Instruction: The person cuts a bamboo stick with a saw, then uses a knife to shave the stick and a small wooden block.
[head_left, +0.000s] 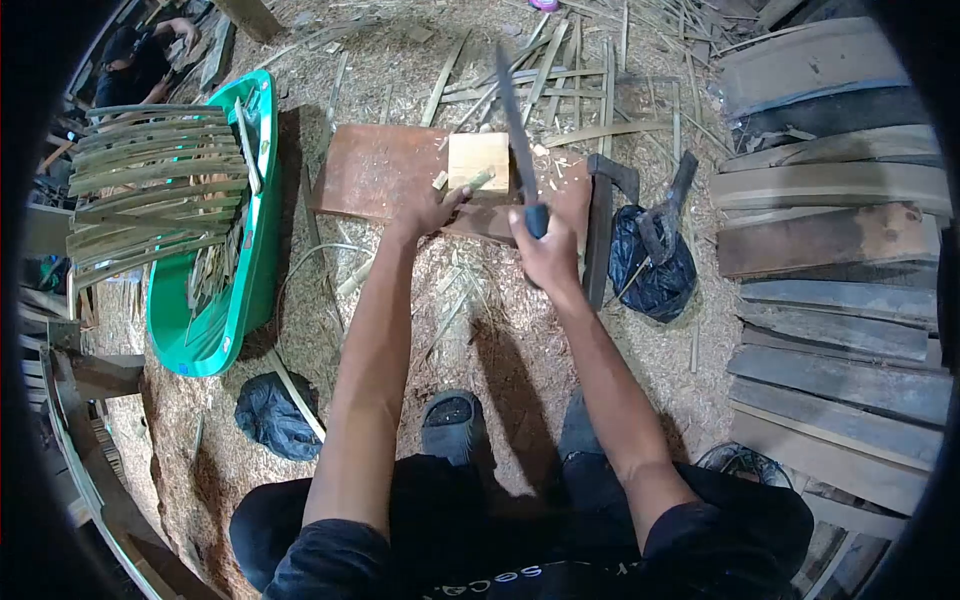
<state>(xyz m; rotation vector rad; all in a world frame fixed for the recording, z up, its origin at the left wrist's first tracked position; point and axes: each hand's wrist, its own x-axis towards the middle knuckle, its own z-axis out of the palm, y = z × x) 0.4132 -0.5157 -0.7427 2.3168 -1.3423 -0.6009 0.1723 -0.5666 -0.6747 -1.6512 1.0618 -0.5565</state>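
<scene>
My right hand (552, 255) is wrapped round the dark handle of a machete (515, 120), its long blade raised and pointing away from me. Close to the near edge of a pale wooden block (476, 155), my left hand (428, 212) pinches a short greenish piece of bamboo (482, 181) that rests against the block. Under the block lies a reddish-brown board (385, 165) sprinkled with small chips. The blade is apart from the bamboo piece.
A green tub (262, 150) with curved slats (160, 170) stands left. An axe-like tool (612, 175) and a black bag (655, 285) lie right of the board. Stacked planks (830, 240) line the right side. Another person (135, 65) sits at the upper left.
</scene>
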